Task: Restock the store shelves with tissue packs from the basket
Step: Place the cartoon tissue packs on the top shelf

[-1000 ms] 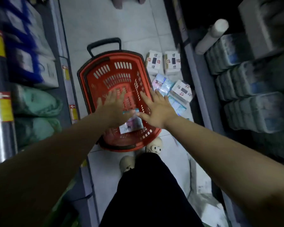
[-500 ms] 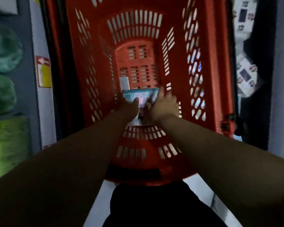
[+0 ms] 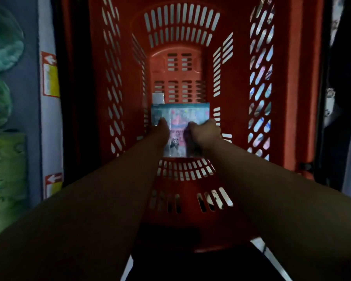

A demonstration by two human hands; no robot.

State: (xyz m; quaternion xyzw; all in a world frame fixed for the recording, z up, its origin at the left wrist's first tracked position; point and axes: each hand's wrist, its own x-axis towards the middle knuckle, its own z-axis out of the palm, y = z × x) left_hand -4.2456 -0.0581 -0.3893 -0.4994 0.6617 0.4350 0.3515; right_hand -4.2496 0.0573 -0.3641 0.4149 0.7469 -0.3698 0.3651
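Note:
Deep inside the red plastic basket (image 3: 118, 82) lies a tissue pack (image 3: 180, 116) with a teal top edge and a pink cartoon print. Both my arms reach down to it. My left hand (image 3: 162, 127) grips the pack's left side with the fingers curled round it. At the pack's right side, my right hand (image 3: 206, 131) holds it the same way, knuckles up. The pack's lower half is partly hidden between my wrists. The pack rests on or just above the basket's slotted floor; I cannot tell which.
A shelf upright with red and yellow price tags (image 3: 50, 78) runs down the left, with green and teal wrapped packs (image 3: 2, 98) beside it. More tissue packs show through the basket's right wall slots (image 3: 260, 110). A dark shelf edge (image 3: 332, 118) stands on the right.
The view has dropped close into the basket. Both hands went from hovering open above the pack to reaching down and closing on its two sides.

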